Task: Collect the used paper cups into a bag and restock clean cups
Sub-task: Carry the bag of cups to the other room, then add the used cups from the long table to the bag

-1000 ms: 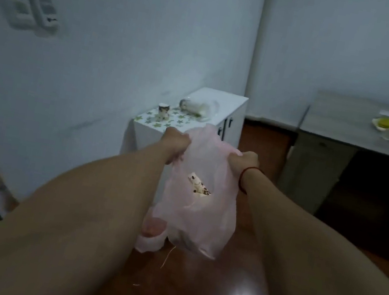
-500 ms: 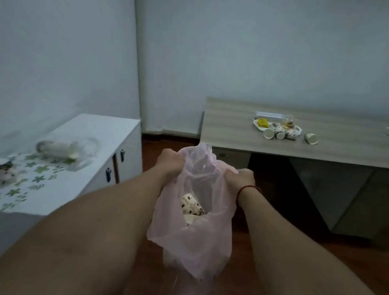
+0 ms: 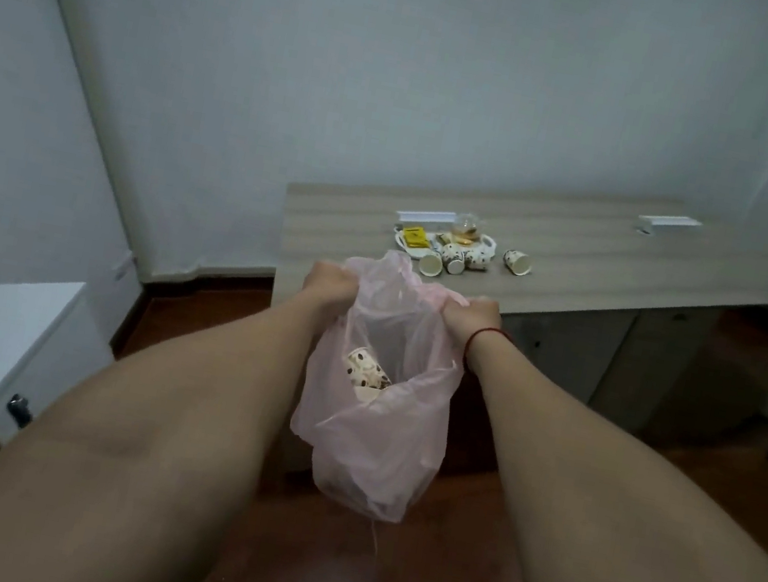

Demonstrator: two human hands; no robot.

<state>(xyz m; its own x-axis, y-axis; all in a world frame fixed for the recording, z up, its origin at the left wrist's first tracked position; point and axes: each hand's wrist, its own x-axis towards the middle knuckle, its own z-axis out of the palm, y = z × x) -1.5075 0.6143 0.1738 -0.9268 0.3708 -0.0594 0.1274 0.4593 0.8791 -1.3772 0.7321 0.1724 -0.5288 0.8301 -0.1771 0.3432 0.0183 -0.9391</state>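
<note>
Left hand (image 3: pixel 330 280) & right hand (image 3: pixel 470 312), fingers clenched on pink plastic bag (image 3: pixel 374 422) rim; best keep mouth wide approaching desk (image 3: pixel 583 254) w/ patterned paper cups (image 3: pixel 454 259).

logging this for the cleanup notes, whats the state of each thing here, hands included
left hand: shut on the pink bag's rim
right hand: shut on the opposite rim
pink bag: held open, hanging, spotted cup inside
cup nearest bag: lying on its side on the desk
cup on the right: tipped over, apart from the tray
glass teapot: upright on the tray
</note>
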